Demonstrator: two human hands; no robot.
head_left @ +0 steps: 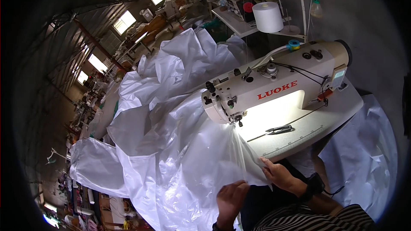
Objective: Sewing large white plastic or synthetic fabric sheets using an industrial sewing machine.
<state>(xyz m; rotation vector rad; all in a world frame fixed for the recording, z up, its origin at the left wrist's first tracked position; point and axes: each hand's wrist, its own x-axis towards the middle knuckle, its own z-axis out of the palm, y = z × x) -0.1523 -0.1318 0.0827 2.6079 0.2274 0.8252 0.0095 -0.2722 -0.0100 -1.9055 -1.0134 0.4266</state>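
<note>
Both hands are gripping the near edge of the white fabric [171, 154]: the right hand [280, 174] is pinching it with fingers closed at the table [329, 115] edge, and the left hand [231, 199] is curling shut over the hem lower down, seemingly keeping the seam taut toward the needle. The fabric is running under the cream sewing machine [274, 87] and billowing away leftward. Small snips [280, 129] are lying on the table, a thread cone [268, 16] standing behind.

Both forearms are entering from below; the left hand [231, 199] is curling knuckles-up, the right hand [279, 174] is pinching with fingers extended.
</note>
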